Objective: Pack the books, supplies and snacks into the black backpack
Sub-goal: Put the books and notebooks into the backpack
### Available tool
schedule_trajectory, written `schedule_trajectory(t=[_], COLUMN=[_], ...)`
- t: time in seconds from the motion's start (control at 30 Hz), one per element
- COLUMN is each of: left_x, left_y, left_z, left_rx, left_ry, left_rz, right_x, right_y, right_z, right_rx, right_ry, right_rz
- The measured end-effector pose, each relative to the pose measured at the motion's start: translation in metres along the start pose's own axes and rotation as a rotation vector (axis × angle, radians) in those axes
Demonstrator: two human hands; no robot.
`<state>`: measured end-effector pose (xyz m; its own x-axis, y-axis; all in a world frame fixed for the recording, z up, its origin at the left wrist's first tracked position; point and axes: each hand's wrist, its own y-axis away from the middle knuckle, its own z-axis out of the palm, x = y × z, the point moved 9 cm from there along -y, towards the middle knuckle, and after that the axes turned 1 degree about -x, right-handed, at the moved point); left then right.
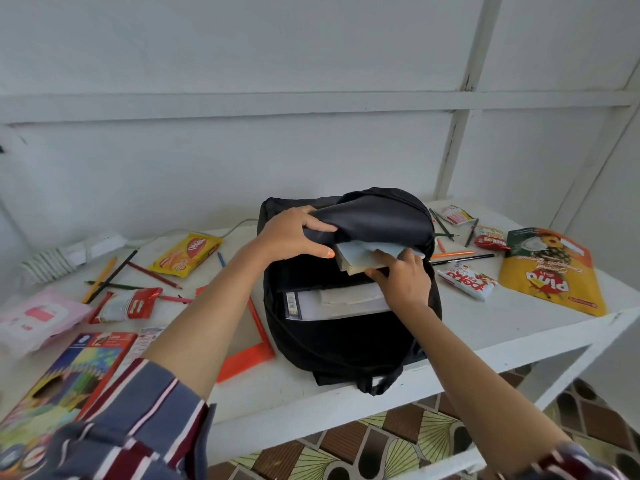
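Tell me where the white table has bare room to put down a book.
Two patches of the white table are bare: the front strip between the orange-framed slate and the black backpack, and the stretch between the backpack and the orange Pina pouch, toward the front edge. The left side is crowded with pencils and snack packets; the back right also.

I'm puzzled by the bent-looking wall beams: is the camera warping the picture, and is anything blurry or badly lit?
Head view: the wide lens bows the wall beams and the table edge; the light is soft and even, without glare; the black backpack is dim inside; the striped sleeve near the bottom edge looks smeared.
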<state>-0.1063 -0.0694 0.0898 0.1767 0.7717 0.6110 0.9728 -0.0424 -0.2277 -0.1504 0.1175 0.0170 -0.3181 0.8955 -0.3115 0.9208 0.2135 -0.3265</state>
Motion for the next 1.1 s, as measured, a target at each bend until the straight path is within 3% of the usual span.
schedule_trajectory(t=[0.1,0.2,0.3,0.7,1.1], left_x=[-0.001,-0.002,-0.002,0.001,0.005], left_y=[-0.001,-0.002,-0.001,0.002,0.006], left_z=[0.0,0.001,0.001,-0.002,-0.002], left_rx=[-0.011,-0.022,-0.027,-0.022,-0.015], left_ry=[0.007,0.005,0.008,-0.001,0.0], left_rz=[0.006,0.006,0.008,-0.028,-0.065], right_x=[-0.014,-0.021,-0.013,-0.025,-0.024], right_y=[0.016,0.034,0.033,-0.008,-0.012], right_z=[-0.002,0.028,0.051,0.058,0.062], right_rx=[0.111,-0.065,-0.231,-0.265,-0.337], right_ry=[0.016,0.144,0.237,0.248,0.222], right_rz=[-0.19,-0.333,-0.318,-0.21,-0.229])
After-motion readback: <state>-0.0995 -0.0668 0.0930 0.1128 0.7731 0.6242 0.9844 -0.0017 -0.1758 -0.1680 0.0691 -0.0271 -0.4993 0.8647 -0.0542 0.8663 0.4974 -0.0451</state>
